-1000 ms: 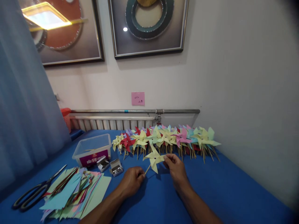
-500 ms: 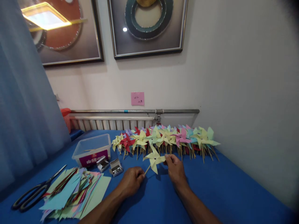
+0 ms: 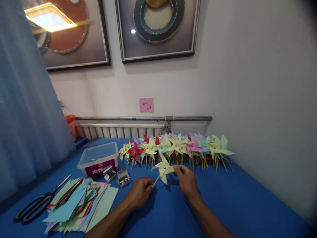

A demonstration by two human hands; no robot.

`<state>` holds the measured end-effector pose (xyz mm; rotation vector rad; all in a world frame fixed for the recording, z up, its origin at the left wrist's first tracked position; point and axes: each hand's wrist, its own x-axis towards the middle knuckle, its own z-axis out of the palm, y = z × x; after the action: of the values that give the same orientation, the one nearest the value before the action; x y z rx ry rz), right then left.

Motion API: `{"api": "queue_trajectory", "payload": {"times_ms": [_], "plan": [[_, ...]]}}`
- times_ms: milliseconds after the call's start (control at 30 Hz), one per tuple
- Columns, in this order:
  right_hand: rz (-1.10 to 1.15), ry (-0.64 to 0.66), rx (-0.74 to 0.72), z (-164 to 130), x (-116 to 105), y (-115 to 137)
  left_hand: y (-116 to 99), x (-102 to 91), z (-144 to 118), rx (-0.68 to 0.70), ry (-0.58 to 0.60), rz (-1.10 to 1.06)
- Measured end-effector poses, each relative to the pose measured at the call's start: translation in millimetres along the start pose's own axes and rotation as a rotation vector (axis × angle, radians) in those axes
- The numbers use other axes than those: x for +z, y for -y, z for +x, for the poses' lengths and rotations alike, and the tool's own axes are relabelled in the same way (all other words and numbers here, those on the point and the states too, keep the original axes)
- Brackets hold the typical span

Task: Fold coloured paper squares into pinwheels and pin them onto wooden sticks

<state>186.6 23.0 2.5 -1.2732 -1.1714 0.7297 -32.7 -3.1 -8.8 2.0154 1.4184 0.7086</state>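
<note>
The left hand [image 3: 140, 191] is pinching the thin wooden stick of a pale yellow paper pinwheel [image 3: 163, 169] just above the blue table [image 3: 237, 201], near its middle. The right hand [image 3: 186, 180] is closing its fingertips on the pinwheel's right blade. A long row of multicoloured paper pinwheels [image 3: 178, 147] is lying just beyond.
</note>
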Motion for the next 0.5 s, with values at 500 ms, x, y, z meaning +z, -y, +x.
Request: {"api": "queue_trajectory", "payload": {"times_ms": [500], "plan": [[0.154, -0.058, 0.012, 3.5, 1.8, -3.3, 1.7, 0.4, 0.1, 0.017, -0.001, -0.012]]}}
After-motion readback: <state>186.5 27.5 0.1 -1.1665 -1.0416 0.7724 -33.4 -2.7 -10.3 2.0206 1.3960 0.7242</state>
